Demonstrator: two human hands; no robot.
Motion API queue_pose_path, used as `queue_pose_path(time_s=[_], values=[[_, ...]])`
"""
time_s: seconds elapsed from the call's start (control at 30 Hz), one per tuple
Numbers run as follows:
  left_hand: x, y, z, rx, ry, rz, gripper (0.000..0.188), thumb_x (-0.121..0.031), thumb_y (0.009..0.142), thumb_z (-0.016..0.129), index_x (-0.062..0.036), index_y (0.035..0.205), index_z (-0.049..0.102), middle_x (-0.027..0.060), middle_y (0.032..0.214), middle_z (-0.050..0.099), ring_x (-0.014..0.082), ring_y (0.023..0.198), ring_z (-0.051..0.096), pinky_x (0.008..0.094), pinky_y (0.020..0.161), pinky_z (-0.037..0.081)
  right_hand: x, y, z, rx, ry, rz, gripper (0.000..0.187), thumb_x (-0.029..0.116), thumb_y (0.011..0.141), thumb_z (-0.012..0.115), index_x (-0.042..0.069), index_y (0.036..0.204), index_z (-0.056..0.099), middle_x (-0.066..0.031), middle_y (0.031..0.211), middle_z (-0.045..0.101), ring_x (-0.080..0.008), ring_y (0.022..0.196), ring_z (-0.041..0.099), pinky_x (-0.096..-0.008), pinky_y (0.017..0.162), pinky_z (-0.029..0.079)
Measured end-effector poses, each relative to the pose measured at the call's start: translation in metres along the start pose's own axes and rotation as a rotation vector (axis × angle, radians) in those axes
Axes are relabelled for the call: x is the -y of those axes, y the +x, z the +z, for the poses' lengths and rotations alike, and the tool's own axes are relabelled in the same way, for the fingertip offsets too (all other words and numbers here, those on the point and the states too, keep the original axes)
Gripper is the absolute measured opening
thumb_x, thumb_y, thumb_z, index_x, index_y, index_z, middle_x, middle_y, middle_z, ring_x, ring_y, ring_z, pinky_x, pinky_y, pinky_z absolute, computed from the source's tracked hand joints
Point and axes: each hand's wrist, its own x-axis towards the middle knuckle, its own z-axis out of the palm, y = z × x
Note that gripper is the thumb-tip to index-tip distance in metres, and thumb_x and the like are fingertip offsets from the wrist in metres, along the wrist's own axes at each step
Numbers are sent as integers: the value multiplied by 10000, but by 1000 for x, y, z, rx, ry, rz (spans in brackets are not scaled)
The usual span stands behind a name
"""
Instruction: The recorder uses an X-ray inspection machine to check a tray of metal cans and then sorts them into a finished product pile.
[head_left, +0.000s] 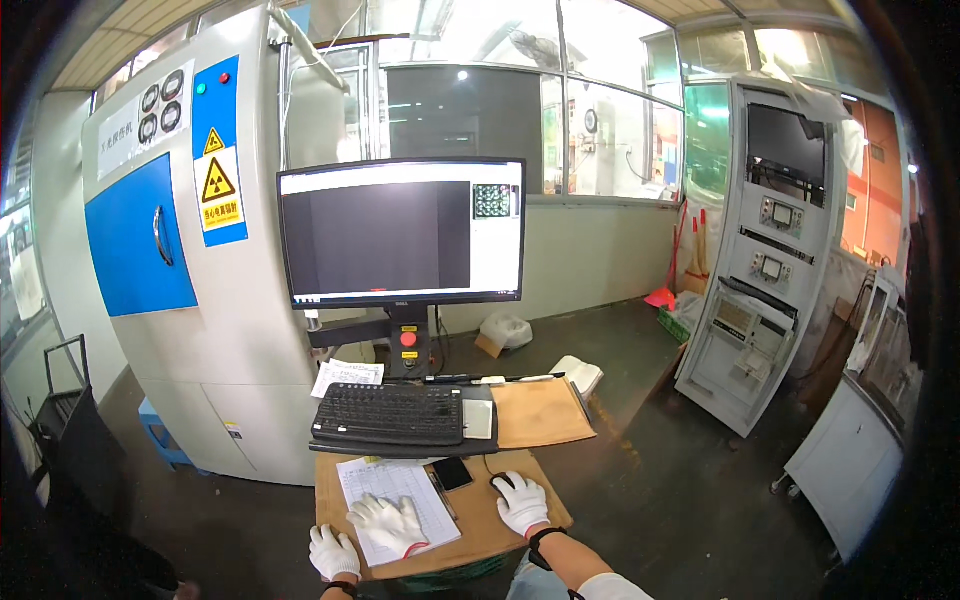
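- While the step in hand appears to be steering the pointer on the monitor (380, 240), keep the eyes on the screen and let small wrist movements do the work

- The mouse (495, 482) sits at the right of the wooden bench (482, 535), below the keyboard tray (360, 449), with the right hand (521, 503) over it and its gloved fingers curled on top; keep that grasp light, since glove fabric probably dulls the feel of the buttons

- The left hand (333, 553) lies at the bench's left edge, fingers released and holding nothing that shows; it could best steady the ruled papers (432, 510) just beside it

- A spare white glove (386, 522) covers part of those papers, so shifting it aside would bare the rows before anything is read or noted

- The dark phone (452, 473) lies between papers and mouse; long leftward sweeps might knock it, so lift and recentre the mouse instead

- The keyboard (388, 414) is untouched above, within easy reach if typing is called for
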Motion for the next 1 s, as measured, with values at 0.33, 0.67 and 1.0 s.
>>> queue_pose_path(time_s=[0.33,0.67,1.0], values=[[3,2,3,13,-2,5,437,-301,889,701,-70,1248,607,168,1407,543,363,1153,615,474,950,517,0,-2,3,0,-17,6,443,274,850,694,247,1291,660,-112,1352,608,-382,1007,650,-530,859,533],[5,4,4,-19,-2,9,428,-288,881,701,-69,1238,614,184,1386,558,377,1108,622,494,940,518,4,1,3,34,-29,26,440,303,863,677,271,1302,659,-117,1372,608,-388,1037,643,-532,901,520],[1,1,-2,19,-10,-34,433,-295,873,709,-78,1235,616,164,1397,550,356,1127,612,480,950,509,2,-4,7,4,-57,7,444,310,869,680,276,1311,655,-99,1367,605,-380,990,644,-523,868,532]])
